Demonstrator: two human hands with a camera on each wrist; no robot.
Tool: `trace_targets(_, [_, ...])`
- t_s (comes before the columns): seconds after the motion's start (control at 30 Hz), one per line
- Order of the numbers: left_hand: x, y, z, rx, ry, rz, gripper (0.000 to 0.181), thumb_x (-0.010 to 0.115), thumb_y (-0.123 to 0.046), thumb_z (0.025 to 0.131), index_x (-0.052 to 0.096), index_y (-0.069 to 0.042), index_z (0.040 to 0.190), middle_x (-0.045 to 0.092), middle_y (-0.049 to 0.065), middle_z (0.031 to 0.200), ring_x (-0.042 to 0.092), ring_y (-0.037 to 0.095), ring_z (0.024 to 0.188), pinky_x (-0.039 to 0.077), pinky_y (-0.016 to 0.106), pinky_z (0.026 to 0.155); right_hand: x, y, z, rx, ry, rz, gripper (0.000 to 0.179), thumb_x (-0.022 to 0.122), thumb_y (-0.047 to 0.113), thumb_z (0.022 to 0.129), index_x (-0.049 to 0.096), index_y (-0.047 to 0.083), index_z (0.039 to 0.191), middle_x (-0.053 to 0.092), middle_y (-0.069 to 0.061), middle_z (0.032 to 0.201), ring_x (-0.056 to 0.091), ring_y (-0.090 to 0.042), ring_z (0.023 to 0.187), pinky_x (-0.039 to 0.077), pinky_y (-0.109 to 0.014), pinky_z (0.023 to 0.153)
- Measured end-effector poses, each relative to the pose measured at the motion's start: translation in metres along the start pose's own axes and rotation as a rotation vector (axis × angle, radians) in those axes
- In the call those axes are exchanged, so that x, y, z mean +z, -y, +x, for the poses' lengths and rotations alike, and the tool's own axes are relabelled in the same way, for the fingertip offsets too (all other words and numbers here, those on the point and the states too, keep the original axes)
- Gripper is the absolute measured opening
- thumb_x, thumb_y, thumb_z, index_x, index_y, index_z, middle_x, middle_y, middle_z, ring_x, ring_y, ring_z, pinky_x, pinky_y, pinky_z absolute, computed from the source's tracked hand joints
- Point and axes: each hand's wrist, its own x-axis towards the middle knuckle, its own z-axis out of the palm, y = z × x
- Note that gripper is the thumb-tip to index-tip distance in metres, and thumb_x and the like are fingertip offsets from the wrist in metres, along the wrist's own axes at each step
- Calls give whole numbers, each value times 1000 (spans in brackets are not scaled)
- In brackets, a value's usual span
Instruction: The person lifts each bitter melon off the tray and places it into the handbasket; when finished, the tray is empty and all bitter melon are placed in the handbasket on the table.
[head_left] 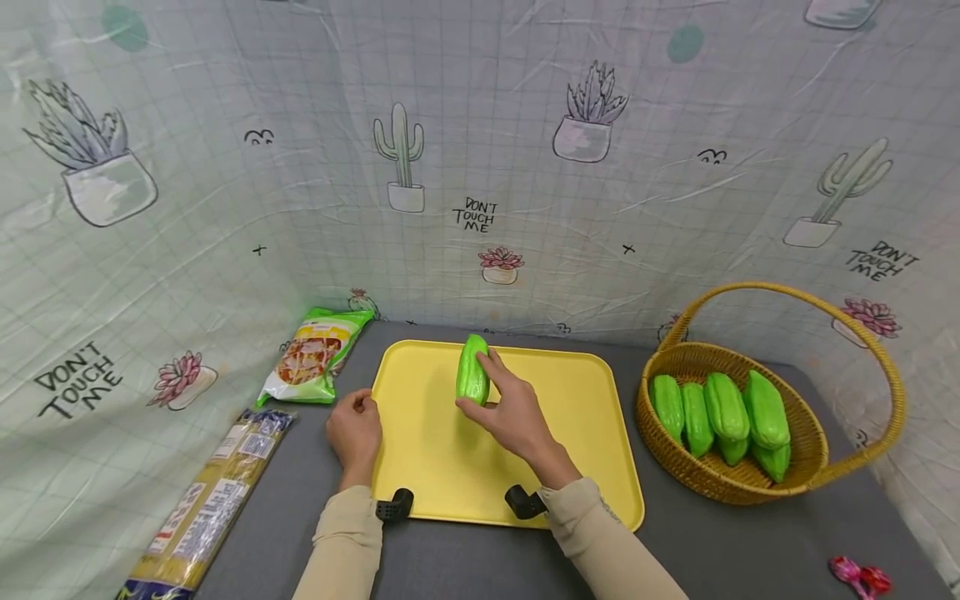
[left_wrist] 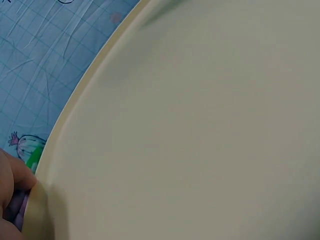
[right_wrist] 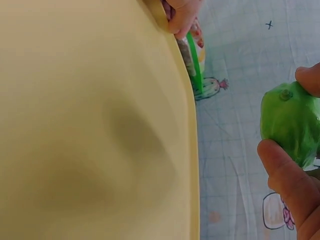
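My right hand [head_left: 517, 417] holds a glossy green ridged gourd [head_left: 472, 371] above the yellow tray [head_left: 427, 475]. The right wrist view shows the thumb and a finger on opposite sides of the gourd [right_wrist: 287, 120], with its stem nub facing the camera. At the tray's left rim, my left hand [head_left: 356, 433] has curled fingers and pinches the edge. Part of that hand [left_wrist: 12, 182] appears at the rim in the left wrist view. Several similar gourds [head_left: 726, 407] lie in a wicker basket [head_left: 660, 442] right of the tray.
A green-and-white food bag [head_left: 311, 358] lies behind my left hand. Left of it, long packs of noodles [head_left: 206, 508] rest along the dark table [head_left: 450, 567]. The basket's tall handle [head_left: 892, 392] arches over its right side. Small pink-red items [head_left: 858, 575] sit at front right.
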Motion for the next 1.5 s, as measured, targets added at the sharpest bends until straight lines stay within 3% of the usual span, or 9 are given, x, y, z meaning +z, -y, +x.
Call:
trace_targets(0.53, [0,0,-1,21,-19,0,25,55,-5,97,77,3,106,74,25,98,68,43,88,51,56,83,-29,-10,-18,5,-65,24,81,80,24,89,39,9,157,28,-15,168,57,-36,136,62,-25,79])
trace_targets(0.9, [1,0,-1,1,1,-11,25,55,-7,98,76,2,109,74,25,100,68,42,90,51,55,83,-43,-15,-24,16,-92,36,81,80,23,89,38,7,157,27,-17,168,54,-38,137,63,-27,80])
trace_targets(1.5, [2,-1,0,-10,-3,-8,25,55,-8,99,76,1,109,74,24,101,68,41,90,51,55,84,-79,-38,-40,7,-184,-31,84,81,22,88,37,4,157,27,-21,167,53,-41,136,63,-36,81])
